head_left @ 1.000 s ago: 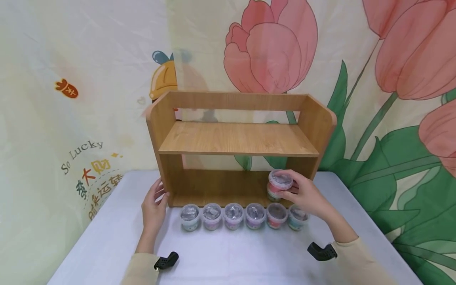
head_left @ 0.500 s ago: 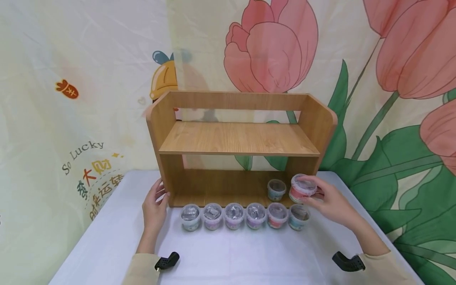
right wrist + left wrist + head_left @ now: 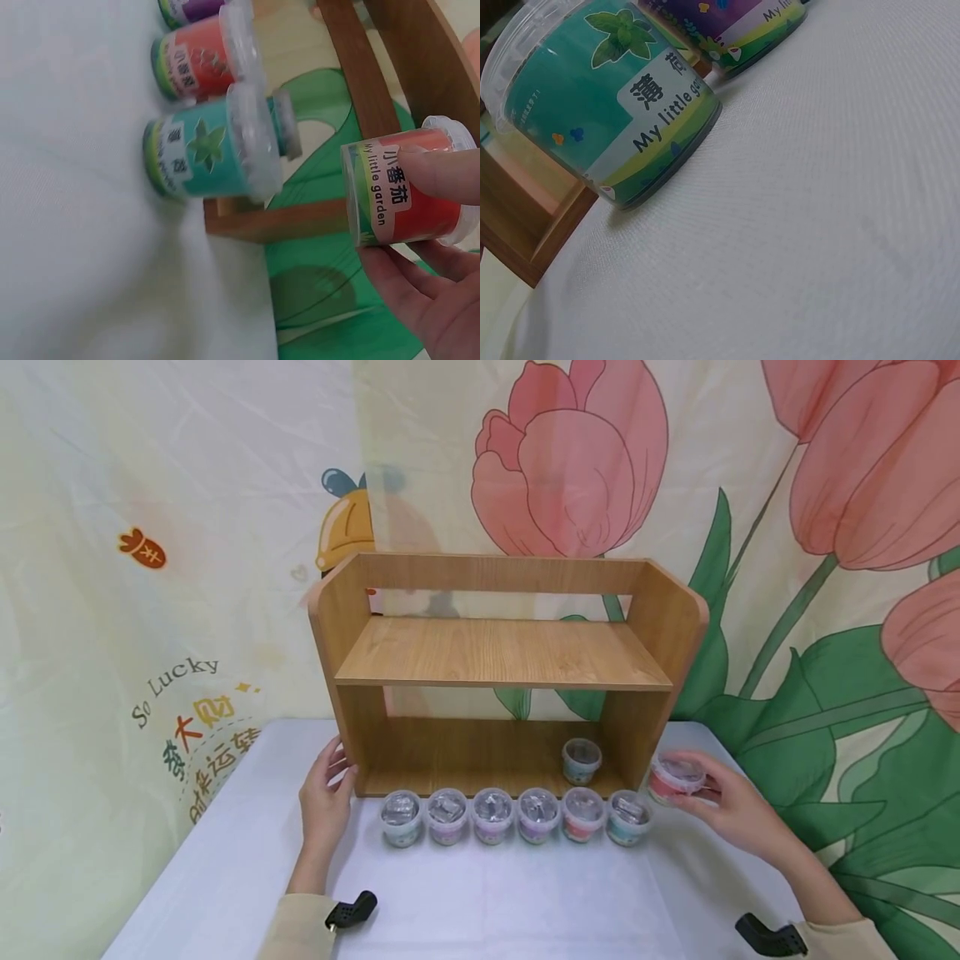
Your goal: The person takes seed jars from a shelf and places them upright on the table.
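Observation:
My right hand (image 3: 738, 802) grips a red-labelled plastic cup (image 3: 409, 187) with a clear lid, marked "My little garden", thumb on one side and fingers on the other. In the head view this cup is just right of the wooden shelf (image 3: 502, 652). My left hand (image 3: 326, 797) rests with its fingers against the shelf's lower left side. On the shelf's bottom board, near the right end, stands a teal cup (image 3: 582, 762). Several lidded cups form a row before the shelf, from a teal mint cup (image 3: 607, 105) at the left to another teal cup (image 3: 210, 146) at the right.
A white cloth (image 3: 480, 902) covers the table. Behind it hangs a curtain (image 3: 225, 485) printed with tulips. The row of cups stands close along the shelf's front edge, including a red cup (image 3: 583, 815) and a purple one (image 3: 537, 817).
My right hand has carried the red cup rightward and down, from above the teal cup on the bottom board to outside the shelf's right side. My left hand stays in place.

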Demonstrator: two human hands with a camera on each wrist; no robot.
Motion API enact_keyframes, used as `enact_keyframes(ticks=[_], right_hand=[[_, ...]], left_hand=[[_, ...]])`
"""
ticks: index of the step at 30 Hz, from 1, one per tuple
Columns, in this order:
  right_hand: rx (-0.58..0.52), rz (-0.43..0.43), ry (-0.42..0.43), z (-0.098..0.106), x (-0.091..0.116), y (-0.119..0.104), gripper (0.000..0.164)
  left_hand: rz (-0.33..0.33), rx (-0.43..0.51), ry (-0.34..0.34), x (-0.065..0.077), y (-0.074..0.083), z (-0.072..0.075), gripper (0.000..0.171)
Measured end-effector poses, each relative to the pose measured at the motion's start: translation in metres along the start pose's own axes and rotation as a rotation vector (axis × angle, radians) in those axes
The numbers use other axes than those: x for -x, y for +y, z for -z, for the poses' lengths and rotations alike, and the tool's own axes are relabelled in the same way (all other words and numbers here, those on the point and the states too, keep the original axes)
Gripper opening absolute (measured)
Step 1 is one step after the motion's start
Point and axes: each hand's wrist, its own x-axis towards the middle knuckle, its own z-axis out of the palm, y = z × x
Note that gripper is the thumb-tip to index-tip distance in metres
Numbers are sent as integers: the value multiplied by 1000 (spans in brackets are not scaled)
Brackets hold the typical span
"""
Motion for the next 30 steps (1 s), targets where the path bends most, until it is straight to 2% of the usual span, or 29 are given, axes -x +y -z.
enact_keyframes(ticks=[8,15,24,30], right_hand=[[-11,-20,20,1,13,29,59],[-28,-45,-16,-3,21,51,57],[-96,-14,-6,-13,29,69,59],[-116,-45,-28,-19,31,73,59]], left_hand=[[-11,-3,8,1,0,1,65],[-10,-7,0,0,2,0,64],[-29,-12,6,0,1,-1,66],[-17,-15,4,0,0,0,66]])
